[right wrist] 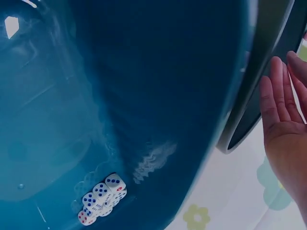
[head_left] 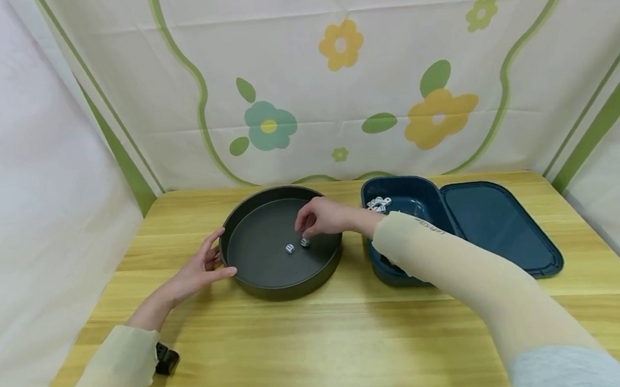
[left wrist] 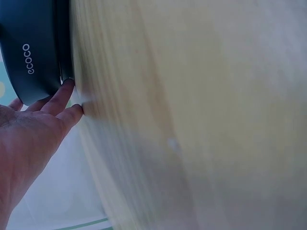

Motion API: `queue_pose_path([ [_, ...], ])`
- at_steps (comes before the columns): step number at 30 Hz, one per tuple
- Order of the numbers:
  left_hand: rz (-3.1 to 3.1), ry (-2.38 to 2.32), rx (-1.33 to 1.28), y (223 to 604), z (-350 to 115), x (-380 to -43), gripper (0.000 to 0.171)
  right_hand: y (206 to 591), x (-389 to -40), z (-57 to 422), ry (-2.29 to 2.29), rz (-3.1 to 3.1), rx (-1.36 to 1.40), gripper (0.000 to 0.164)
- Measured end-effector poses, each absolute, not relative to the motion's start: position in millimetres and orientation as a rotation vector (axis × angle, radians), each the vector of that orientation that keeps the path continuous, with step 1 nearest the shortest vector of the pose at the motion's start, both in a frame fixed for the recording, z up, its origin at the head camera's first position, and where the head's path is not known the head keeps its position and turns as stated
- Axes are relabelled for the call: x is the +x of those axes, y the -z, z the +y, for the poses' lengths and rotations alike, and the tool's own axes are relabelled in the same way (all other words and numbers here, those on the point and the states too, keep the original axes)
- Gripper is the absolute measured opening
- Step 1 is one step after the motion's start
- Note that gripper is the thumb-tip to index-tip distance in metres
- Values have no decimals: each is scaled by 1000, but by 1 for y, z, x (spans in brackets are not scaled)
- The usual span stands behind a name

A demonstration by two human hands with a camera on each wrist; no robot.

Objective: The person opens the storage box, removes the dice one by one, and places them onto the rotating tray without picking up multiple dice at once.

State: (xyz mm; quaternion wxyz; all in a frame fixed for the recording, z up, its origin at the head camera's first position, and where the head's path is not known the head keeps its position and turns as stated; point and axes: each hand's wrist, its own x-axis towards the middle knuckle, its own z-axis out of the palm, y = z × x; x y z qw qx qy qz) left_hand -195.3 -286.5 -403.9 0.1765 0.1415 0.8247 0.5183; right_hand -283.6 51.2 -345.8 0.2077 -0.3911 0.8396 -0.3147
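Note:
A dark round pan (head_left: 274,292) with a raised wall stands on the wooden table, with "ecoco" printed on its side in the left wrist view. My left hand (head_left: 197,271) rests against its left wall, thumb and fingers spread apart. Inside the pan, two white dice lie on the base: one die (head_left: 289,249) on its own, another die (head_left: 305,242) right under the fingertips of my right hand (head_left: 323,215). That hand reaches over the pan's right rim with its fingers pointing down. In the right wrist view its fingers (right wrist: 278,91) look loosely extended, and no die shows there.
Right of the pan stands a dark blue box (head_left: 401,281), my right forearm crossing above it. Several white dice (right wrist: 100,201) lie stacked together in one corner of the box. Its flat blue lid (head_left: 503,226) lies on the right. A patterned cloth (head_left: 345,92) hangs behind the table.

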Motion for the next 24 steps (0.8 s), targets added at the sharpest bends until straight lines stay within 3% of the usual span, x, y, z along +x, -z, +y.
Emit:
queue_pose_path([
  [15,2344,-1471,398,402,-289,-193,91,314,-282,119,1124,2415,-1002,17],
  [24,2330,-1481,402,404,-287,-193,91,321,-282,169,1160,2510,-851,17],
])
